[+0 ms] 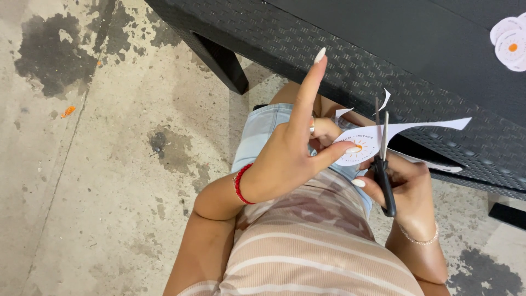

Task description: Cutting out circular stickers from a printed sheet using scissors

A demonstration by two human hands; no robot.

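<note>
It looks like an informal work spot in a garage or covered yard, going by the bare, oil-stained grey concrete floor on the left and the black woven-pattern plastic table on the far right bearing cut round white paper stickers.

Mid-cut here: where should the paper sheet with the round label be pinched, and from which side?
Pinch the paper sheet at the round label's left edge, coming from the left as the left hand does. The scissors in the right hand point up along its right side, so that edge is taken, and the tails there are thin and floppy.
</note>
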